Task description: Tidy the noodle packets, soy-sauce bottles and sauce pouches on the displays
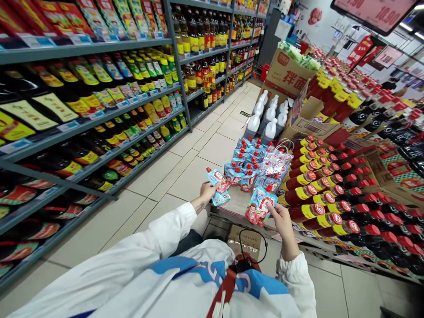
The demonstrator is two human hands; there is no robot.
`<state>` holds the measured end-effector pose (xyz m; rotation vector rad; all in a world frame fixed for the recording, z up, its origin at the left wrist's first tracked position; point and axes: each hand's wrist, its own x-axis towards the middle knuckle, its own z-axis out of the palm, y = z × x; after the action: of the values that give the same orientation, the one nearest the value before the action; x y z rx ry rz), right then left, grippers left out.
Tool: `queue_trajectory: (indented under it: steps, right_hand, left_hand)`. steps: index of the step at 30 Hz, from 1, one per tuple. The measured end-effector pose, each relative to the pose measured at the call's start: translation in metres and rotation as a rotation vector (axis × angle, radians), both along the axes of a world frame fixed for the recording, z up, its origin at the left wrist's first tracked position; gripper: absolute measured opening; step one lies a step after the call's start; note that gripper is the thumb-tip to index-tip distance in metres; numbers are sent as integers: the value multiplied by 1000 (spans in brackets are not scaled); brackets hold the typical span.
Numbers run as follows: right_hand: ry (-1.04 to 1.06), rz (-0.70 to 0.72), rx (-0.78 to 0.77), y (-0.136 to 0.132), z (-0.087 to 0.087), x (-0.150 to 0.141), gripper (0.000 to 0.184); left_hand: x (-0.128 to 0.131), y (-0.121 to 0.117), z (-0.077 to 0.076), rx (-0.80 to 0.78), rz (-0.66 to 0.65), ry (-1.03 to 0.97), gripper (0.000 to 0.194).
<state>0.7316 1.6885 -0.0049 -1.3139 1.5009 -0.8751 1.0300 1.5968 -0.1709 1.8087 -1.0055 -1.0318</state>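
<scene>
My left hand (209,192) is closed on a light-blue drink pouch (214,176) with a red spout cap. Blue and pink packaging (221,198) also shows below its fingers; whether that is a second pouch I cannot tell. Between the thumb and fingers of my right hand (282,217) is a larger blue and red printed packet (260,206), its front turned up toward me. Both hands are over the near edge of a low display table (233,205). Just beyond them stand several rows of similar red-capped pouches (243,165), with clear-wrapped packs (274,161) beside them.
Rows of red-lidded jars (306,192) stand close to my right hand. White bottles (254,123) and an open cardboard box (285,70) are farther back. Tall shelves of bottles (122,84) run along the left, across a tiled aisle (185,172). A carton (245,240) sits below the table.
</scene>
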Motion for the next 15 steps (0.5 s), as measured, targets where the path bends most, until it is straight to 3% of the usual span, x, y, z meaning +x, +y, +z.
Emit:
queue_trajectory:
  steps: [5, 10, 15]
  right_hand:
    - [14, -42, 11, 11, 1, -17, 61]
    - [10, -13, 19, 16, 4, -28, 56]
    - [0, -6, 20, 19, 3, -36, 55]
  left_hand:
    - [0, 3, 5, -52, 69, -61, 22]
    - [2, 29, 15, -137, 156, -126, 24]
    - [4, 50, 28, -232, 141, -104, 27]
